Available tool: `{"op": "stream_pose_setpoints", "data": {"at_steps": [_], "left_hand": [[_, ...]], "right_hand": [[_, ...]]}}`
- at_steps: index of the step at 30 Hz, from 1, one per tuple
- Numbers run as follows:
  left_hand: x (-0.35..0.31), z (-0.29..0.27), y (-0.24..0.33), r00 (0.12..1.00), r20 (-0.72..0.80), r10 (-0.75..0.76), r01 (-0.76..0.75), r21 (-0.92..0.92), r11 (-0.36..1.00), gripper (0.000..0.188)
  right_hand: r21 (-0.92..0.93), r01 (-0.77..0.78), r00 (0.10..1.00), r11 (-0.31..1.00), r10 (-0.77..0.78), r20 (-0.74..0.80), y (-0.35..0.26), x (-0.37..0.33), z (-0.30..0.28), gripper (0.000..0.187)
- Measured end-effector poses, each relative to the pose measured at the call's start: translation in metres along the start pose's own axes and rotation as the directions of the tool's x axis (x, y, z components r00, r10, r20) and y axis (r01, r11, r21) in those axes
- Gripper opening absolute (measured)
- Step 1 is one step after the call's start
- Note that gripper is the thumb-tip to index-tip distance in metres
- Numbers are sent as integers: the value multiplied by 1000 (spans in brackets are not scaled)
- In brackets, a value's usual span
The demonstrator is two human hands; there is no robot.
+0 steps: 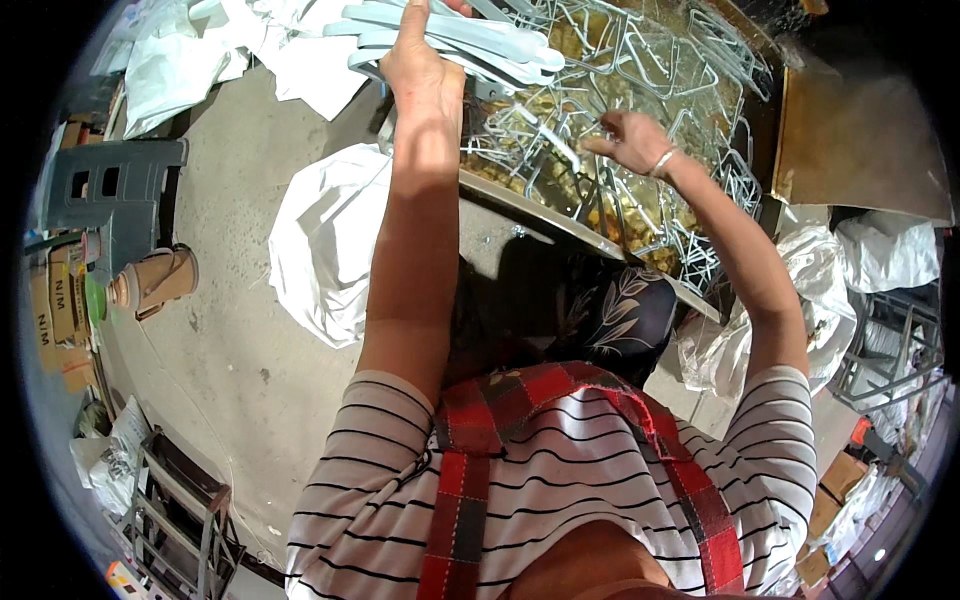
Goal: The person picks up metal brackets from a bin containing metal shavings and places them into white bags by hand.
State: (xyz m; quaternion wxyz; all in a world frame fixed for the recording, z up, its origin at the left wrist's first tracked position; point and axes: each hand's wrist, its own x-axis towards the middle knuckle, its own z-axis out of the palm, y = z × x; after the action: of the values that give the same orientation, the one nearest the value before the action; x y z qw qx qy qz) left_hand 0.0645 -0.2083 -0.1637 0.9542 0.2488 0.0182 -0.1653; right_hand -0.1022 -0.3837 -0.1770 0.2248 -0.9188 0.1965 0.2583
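Observation:
My left hand is closed around a bundle of pale grey flat strips with rounded ends, held over the left side of a wide metal-edged tray. Over the heap of bent wire pieces in that tray hovers my right hand. Its thumb and fingers are apart, and I see nothing between them. Just left of its thumb lies a single pale strip, slanting across the wires. My left fingertips are partly cut off by the upper edge of the picture.
The tray's front rim runs between me and the wires. A white sack lies on the floor to the left, with white sheeting beyond it. A grey plastic stool stands far left. Brown board borders the right side.

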Motion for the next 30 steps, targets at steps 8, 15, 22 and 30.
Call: {"op": "stream_pose_setpoints", "data": {"at_steps": [8, 15, 22, 30], "left_hand": [[16, -9, 17, 992, 126, -6, 26, -158, 987, 25], [21, -50, 99, 960, -52, 275, -280, -140, 950, 31], [-11, -6, 86, 951, 8, 308, -308, -23, 951, 21], [-20, 7, 51, 983, 94, 156, -181, 419, 890, 20]], "right_hand": [[211, 71, 993, 975, -89, 77, -45, 69, 41, 59], [-624, 567, 667, 538, -744, -35, -95, 71, 57, 40], [-536, 599, 680, 595, -731, -52, -140, 114, 108, 27], [-640, 33, 949, 768, -226, -222, 10, 51, 11, 88]]}}
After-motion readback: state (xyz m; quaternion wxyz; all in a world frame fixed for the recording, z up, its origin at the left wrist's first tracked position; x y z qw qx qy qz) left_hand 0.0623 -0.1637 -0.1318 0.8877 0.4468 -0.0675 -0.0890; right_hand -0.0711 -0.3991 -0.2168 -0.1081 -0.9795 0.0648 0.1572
